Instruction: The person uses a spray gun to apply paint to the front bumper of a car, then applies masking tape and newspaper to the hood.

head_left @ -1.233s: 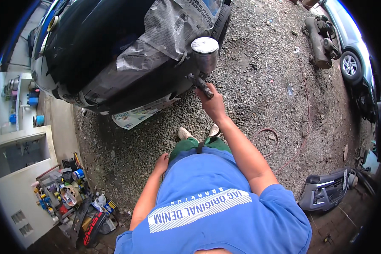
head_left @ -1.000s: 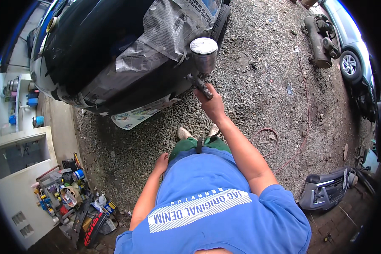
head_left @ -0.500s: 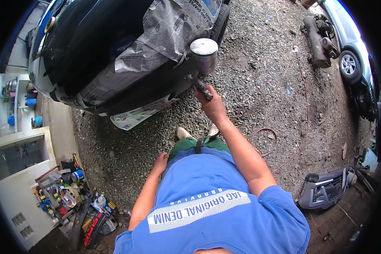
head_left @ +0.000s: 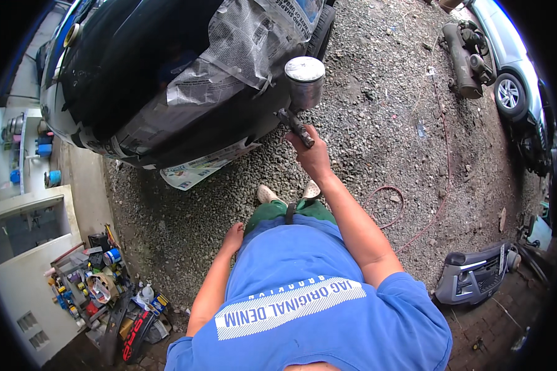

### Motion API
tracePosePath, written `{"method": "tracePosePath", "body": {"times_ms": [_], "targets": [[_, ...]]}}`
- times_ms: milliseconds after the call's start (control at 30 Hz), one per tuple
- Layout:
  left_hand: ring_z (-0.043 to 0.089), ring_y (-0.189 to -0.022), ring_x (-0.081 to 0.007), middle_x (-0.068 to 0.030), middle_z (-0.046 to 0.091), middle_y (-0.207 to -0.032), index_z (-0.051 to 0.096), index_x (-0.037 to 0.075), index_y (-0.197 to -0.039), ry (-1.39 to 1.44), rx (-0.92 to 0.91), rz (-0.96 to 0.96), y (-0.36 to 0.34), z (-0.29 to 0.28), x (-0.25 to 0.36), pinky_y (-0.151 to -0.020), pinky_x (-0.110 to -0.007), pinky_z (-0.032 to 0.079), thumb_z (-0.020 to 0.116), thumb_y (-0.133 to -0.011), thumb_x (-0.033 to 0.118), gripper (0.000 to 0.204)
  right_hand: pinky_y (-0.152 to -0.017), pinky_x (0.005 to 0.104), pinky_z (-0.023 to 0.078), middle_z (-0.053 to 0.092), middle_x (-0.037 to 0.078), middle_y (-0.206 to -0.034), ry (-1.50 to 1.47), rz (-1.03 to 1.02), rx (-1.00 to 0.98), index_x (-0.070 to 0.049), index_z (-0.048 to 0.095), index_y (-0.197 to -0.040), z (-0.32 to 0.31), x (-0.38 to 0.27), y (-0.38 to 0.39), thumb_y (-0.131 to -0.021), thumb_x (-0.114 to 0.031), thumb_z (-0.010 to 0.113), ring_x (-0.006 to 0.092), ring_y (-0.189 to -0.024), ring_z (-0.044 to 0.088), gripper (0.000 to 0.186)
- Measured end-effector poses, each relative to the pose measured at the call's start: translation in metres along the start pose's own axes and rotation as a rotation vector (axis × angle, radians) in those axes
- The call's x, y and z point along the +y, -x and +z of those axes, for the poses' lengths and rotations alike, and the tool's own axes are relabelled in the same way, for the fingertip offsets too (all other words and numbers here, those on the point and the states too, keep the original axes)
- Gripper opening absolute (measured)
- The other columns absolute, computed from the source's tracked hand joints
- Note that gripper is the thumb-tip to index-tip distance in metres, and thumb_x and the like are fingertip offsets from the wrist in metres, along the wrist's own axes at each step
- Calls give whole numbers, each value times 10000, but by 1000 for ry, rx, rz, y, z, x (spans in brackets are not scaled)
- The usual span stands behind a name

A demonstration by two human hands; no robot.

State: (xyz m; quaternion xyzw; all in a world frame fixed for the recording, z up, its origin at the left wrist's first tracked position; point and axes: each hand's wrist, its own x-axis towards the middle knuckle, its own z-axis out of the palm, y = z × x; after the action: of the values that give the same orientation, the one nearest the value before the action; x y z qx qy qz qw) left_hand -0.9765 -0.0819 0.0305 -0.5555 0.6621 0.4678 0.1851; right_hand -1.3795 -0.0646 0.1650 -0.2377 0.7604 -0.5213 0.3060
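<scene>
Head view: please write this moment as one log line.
right hand: holds spray gun near black car | left hand: lowered beside body | newspaper: on car

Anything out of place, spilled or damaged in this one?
A grey car bumper lies loose on the ground at the right, fitted to no vehicle, so it looks out of place. At lower left, a jumbled heap of cans and parts looks untidy. No spill shows around the spray gun in the right hand.
</scene>
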Motion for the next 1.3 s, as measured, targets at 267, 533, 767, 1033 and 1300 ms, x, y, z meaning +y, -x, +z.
{"method": "tracePosePath", "body": {"times_ms": [267, 533, 767, 1033, 1300], "targets": [[616, -1206, -325, -187, 647, -1296, 566, 31, -1341, 26, 6, -14, 1, 0, 0, -1014, -398, 482, 499, -953, 150, 412, -702, 421, 510, 695, 177, -837, 13, -21, 34, -87, 617, -1136, 1, -3, 1, -909, -341, 746, 362, -763, 680, 364], [623, -1197, -322, -187, 652, -1286, 567, 32, -1341, 24, 13, 18, 2, 2, -2, -1011, -397, 486, 502, -954, 152, 410, -719, 442, 516, 707, 198, -887, 88, -57, 36, -88, 624, -1136, -1, -6, 2, -908, -355, 744, 409, -841, 689, 370], [621, -1201, -321, -190, 650, -1288, 566, 29, -1342, 25, 0, 0, 1, 1, -1, -1015, -393, 486, 503, -955, 156, 412, -724, 455, 519, 709, 215, -909, 10, -58, -39, -80, 624, -1136, 1, -1, 6, -910, -343, 744, 435, -882, 683, 367], [624, -1194, -321, -197, 653, -1278, 570, 27, -1334, 7, 15, 38, 3, -1, 4, -1006, -385, 487, 506, -961, 182, 409, -715, 443, 518, 708, 204, -889, 70, -37, -49, -82, 614, -1146, 0, -4, 5, -907, -327, 752, 413, -847, 689, 369], [623, -1194, -323, -194, 654, -1277, 573, 42, -1339, 3, 19, 29, 1, 0, 1, -1003, -388, 489, 513, -959, 195, 415, -715, 443, 519, 708, 201, -891, 81, -106, 40, -71, 613, -1143, -4, -2, 3, -897, -333, 760, 412, -842, 688, 388]]}}
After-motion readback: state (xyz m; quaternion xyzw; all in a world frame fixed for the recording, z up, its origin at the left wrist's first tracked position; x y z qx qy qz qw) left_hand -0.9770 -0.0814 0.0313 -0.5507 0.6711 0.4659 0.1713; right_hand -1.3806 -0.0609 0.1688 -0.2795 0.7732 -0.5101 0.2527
